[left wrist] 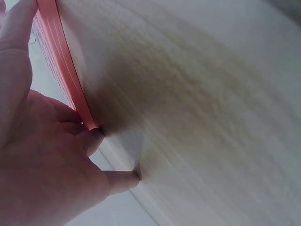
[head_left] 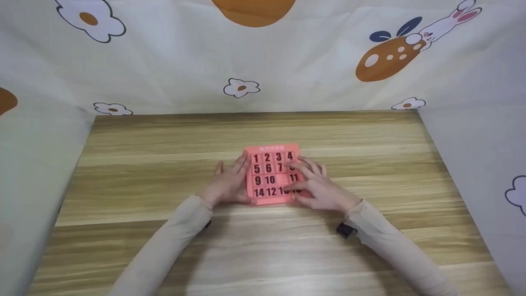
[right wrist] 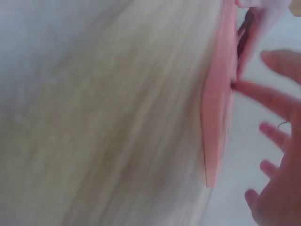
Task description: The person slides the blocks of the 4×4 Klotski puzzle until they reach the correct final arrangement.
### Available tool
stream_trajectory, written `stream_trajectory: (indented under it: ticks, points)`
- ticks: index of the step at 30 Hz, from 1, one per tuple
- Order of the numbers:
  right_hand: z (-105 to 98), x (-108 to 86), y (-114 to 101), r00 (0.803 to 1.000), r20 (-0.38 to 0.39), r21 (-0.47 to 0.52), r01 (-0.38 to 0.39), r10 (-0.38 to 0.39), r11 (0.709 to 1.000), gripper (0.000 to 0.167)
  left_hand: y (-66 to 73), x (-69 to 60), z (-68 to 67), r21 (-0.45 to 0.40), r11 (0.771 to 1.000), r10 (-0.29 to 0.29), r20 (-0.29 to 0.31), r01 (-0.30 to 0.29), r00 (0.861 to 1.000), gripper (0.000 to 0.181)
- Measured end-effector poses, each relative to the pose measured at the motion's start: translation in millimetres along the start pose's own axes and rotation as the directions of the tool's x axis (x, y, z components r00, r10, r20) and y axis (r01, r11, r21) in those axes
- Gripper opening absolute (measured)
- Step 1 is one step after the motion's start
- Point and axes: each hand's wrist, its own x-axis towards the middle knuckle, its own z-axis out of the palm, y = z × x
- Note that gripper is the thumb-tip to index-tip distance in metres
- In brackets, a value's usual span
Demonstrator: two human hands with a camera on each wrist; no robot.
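A pink number slide puzzle (head_left: 282,179) lies flat on the wooden table, its black-numbered tiles facing up. One gap shows in the third row, between the 10 and the 11. Along the puzzle's left side, my left hand (head_left: 227,184) holds the frame, thumb at the near corner and fingers toward the far corner. My right hand (head_left: 322,190) is spread over the right side, a fingertip on the bottom-row tiles, partly covering the right column. In the left wrist view, my left hand (left wrist: 51,155) touches the frame's edge (left wrist: 70,70). The right wrist view shows a finger of my right hand (right wrist: 282,155) touching the puzzle (right wrist: 214,113).
The wooden table (head_left: 164,135) extends around the puzzle on every side. Pale cloth walls (head_left: 172,65) with flower and rabbit prints enclose its back and sides. A dark wrist device (head_left: 346,230) sits under the right sleeve.
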Motion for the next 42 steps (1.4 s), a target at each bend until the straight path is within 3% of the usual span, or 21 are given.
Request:
stream_trajectory:
  ticks: [3, 6, 9, 14, 22, 28, 32, 37, 42]
  points:
    - [0, -4.3, 1, 0.997, -0.068, 0.011, -0.037, 0.038, 0.999, 0.024, -0.2, 0.0, 0.5, 0.005, 1.000, -0.006, 0.005, 0.006, 1.000, 0.129]
    - [0, -5.9, 2, 0.977, -0.160, -0.017, -0.146, 0.141, 0.989, 0.018, -0.5, 0.4, 0.6, 0.013, 1.000, -0.003, 0.002, 0.003, 1.000, 0.129]
    - [1, -5.3, 3, 0.970, -0.153, -0.027, -0.194, 0.188, 0.981, 0.020, -0.9, 0.6, 0.7, 0.015, 1.000, 0.005, 0.001, -0.005, 1.000, 0.130]
    - [2, -4.7, 3, 0.990, -0.052, 0.017, -0.127, 0.127, 0.992, 0.037, 0.2, 1.5, 0.1, 0.015, 1.000, 0.002, 0.006, -0.002, 1.000, 0.130]
    - [-3, -15.4, 8, 0.987, -0.144, 0.070, -0.066, 0.075, 0.995, 0.022, 1.2, -1.0, -1.1, -0.001, 1.000, 0.009, 0.003, -0.009, 1.000, 0.129]
    - [-4, -23.2, 10, 0.994, -0.110, 0.089, 0.016, -0.006, 0.996, 0.012, -0.3, -2.6, -1.7, -0.003, 1.000, 0.013, 0.000, -0.013, 1.000, 0.129]
    - [-5, -24.4, 11, 0.997, -0.082, 0.095, 0.000, 0.007, 0.995, 0.010, -0.3, -2.8, -2.3, -0.006, 1.000, 0.009, 0.000, -0.009, 1.000, 0.129]
    - [-4, -21.7, 10, 0.989, -0.134, 0.051, -0.058, 0.064, 0.997, 0.020, -0.1, -1.8, -2.4, 0.007, 1.000, 0.012, -0.003, -0.012, 1.000, 0.129]
    - [-2, -16.5, 7, 0.988, -0.152, 0.041, -0.034, 0.040, 0.999, 0.021, -0.8, 0.4, -1.4, 0.035, 0.999, 0.012, -0.002, -0.012, 1.000, 0.129]
